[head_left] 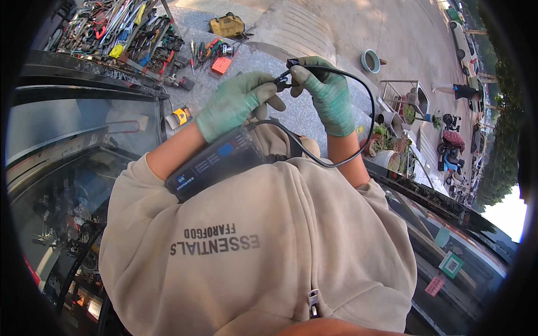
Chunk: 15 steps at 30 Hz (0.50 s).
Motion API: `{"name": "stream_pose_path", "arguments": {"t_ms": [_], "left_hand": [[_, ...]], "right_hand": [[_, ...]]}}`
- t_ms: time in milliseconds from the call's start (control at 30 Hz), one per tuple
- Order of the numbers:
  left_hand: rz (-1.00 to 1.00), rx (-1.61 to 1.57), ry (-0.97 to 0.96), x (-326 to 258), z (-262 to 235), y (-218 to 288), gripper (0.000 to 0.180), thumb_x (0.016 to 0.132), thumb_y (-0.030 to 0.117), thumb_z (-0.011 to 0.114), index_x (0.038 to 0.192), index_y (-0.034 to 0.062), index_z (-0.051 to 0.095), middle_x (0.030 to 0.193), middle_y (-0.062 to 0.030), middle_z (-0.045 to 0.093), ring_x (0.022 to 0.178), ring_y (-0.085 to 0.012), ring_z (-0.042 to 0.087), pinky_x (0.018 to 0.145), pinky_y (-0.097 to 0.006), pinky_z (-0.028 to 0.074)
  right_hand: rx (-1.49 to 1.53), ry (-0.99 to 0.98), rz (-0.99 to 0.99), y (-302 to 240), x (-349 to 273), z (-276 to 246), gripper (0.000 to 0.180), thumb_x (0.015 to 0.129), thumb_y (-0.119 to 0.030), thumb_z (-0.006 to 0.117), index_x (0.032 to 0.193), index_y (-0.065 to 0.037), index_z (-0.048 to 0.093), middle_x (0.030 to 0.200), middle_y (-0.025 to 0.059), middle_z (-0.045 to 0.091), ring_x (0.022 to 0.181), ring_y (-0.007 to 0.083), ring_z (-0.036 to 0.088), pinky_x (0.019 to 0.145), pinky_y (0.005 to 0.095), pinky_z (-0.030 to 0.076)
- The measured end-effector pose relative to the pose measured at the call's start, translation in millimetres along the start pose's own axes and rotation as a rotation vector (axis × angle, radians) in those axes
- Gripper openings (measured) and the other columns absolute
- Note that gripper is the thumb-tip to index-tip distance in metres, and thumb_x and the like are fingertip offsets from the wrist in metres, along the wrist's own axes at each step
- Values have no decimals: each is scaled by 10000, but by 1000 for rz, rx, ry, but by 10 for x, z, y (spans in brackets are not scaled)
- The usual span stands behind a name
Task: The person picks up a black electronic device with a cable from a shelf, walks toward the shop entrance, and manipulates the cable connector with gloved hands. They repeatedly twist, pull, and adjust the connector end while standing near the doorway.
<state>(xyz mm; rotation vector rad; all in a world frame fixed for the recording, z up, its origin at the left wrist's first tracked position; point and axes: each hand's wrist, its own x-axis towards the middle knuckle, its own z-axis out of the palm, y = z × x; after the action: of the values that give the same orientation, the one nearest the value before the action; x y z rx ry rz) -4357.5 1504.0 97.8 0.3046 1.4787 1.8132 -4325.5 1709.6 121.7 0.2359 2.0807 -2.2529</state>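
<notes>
Nearest to the camera I see the beige hoodie point(263, 246), sleeves pushed up, zipper pull low in view. A dark meter point(216, 162) with a blue label lies on the chest fold of the hoodie, tucked under the left forearm, tilted with its far end toward the left wrist.

A black cable point(367, 120) leaves the meter's far end, loops out past the right wrist and arcs back up to the hands.

Both hands wear green gloves. Left hand point(235, 103): fingers curled, thumb and forefinger pinching a small black connector point(284, 81) on the cable's end. Right hand point(325, 92): clenched on the same cable end from the other side, fingertips meeting the left hand's. The connector sits between the two hands, above the meter. I cannot make out its detail; too small.

Beyond the hands, grey pavement point(314, 33). On it, left: a tape measure point(180, 116), yellow and black, near the car's edge; further off, an orange case point(221, 65) and a spread of hand tools point(120, 31). A yellow bag point(227, 25) lies further still. Right: potted plants point(386, 143) and a green basin point(370, 60). Dark car glass point(67, 162) flanks the left side.
</notes>
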Motion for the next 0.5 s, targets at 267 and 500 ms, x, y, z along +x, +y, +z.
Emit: {"name": "stream_pose_path", "arguments": {"t_ms": [267,500], "left_hand": [[62,-82,-59,-39,-54,51,418,1007,330,488,1220,-25,547,929,-105,712,588,-41,515,514,-190,408],[18,-110,-59,2,-37,57,305,940,159,551,1178,-31,526,931,-116,707,602,-33,486,519,-186,387]], "right_hand": [[167,29,119,94,47,-1,217,876,-177,720,941,20,657,723,66,622,590,138,582,554,255,475],[182,88,54,155,81,37,207,891,-184,704,916,15,653,703,60,610,574,132,572,534,261,470]]}}
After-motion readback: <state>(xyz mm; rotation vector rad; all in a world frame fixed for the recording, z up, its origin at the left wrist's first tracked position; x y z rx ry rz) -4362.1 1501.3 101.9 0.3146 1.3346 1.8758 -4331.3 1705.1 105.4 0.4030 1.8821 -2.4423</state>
